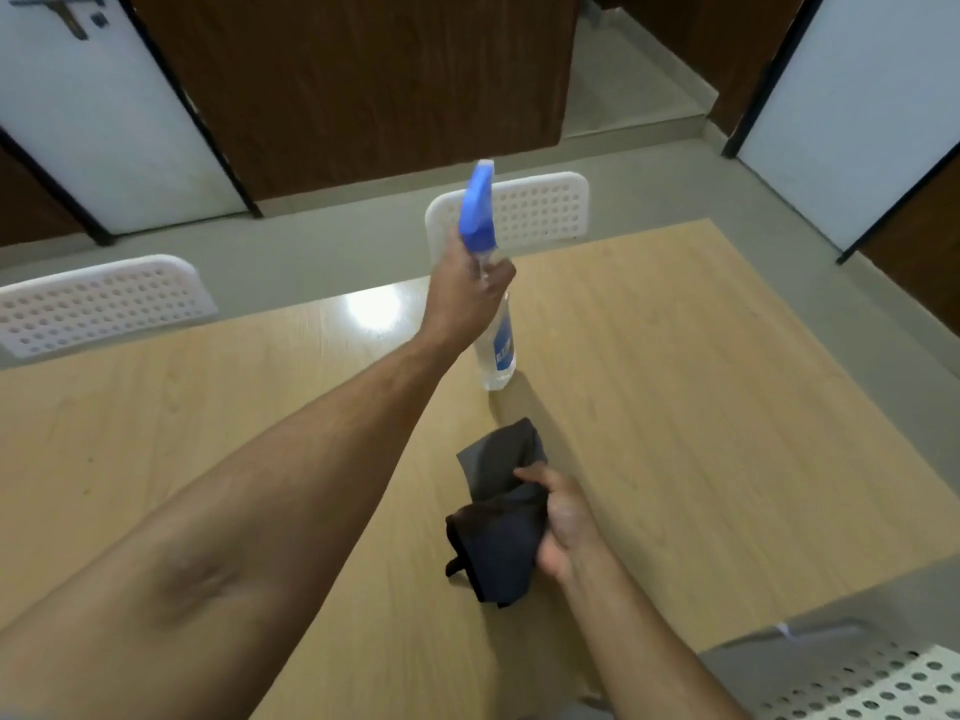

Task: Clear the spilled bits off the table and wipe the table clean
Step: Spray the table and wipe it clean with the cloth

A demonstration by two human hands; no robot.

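1. The left hand (470, 283) grips the neck of the spray bottle (496, 324), which stands upright on the table (727, 407), probably ready to spray.
2. The right hand (563, 522) holds a bunched dark cloth (498, 511) near the bottle, ready for wiping.
3. I can spot no spilled bits.

One head-worn view only: you look forward and steeply down, close over the table (675, 407), far edge toward 12 o'clock.
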